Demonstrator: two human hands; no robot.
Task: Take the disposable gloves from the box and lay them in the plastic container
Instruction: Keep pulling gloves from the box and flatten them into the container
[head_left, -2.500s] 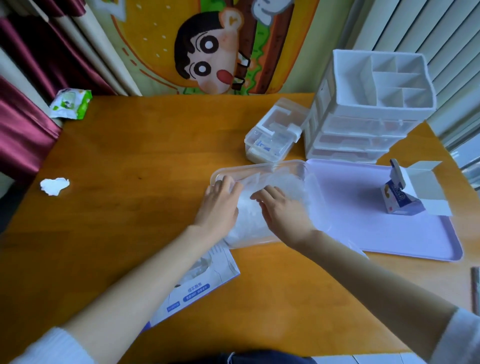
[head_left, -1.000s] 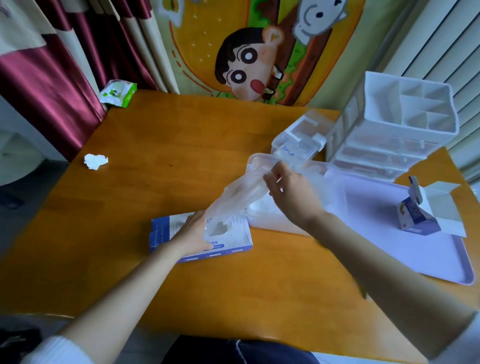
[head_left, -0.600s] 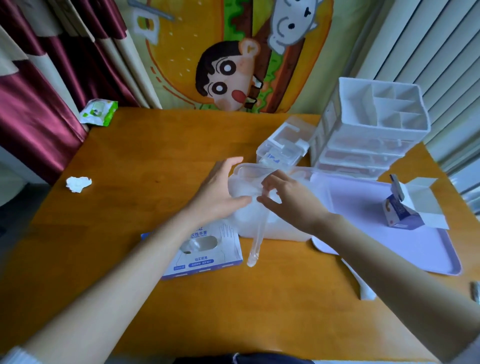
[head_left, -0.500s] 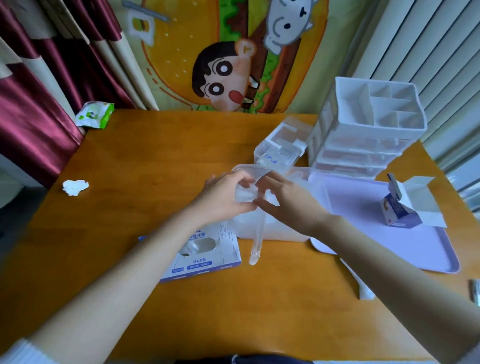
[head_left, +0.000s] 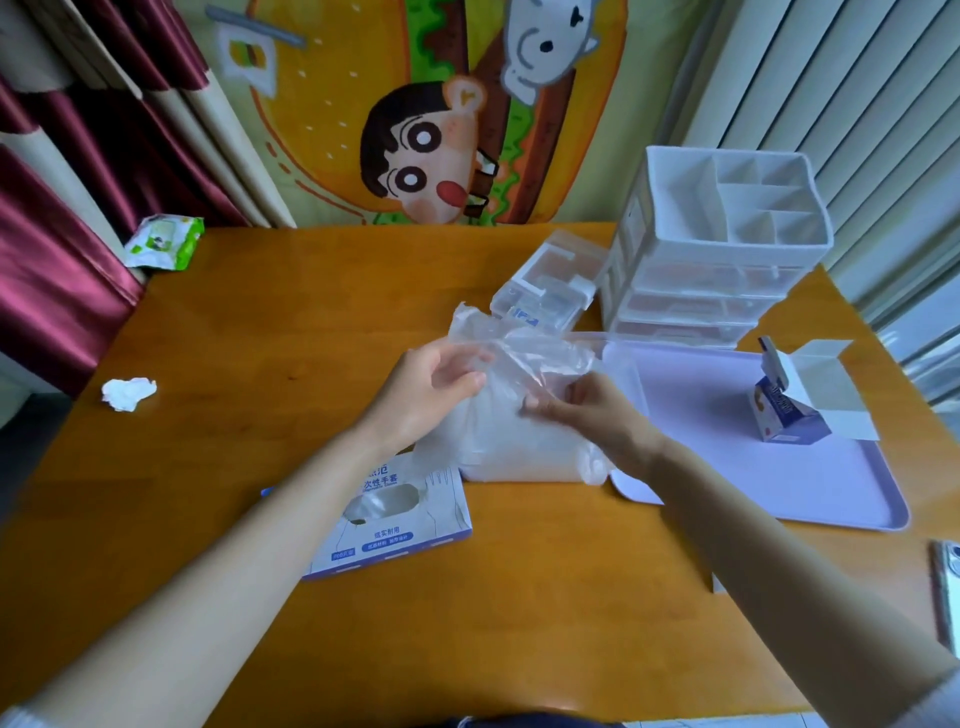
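Disposable glove (head_left: 524, 345) is lifted clear now: left hand (head_left: 428, 397) and right hand (head_left: 597, 418) pinch it over the plastic container (head_left: 519, 467), ready to lay.

Wooden table (head_left: 260, 338), glove box (head_left: 405, 535), lilac tray (head_left: 727, 415), white drawer organiser (head_left: 701, 291), crumpled tissue (head_left: 129, 393)

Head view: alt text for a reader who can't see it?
Left hand and right hand hold a clear glove over the plastic container on a wooden table. The glove box lies nearer the person.
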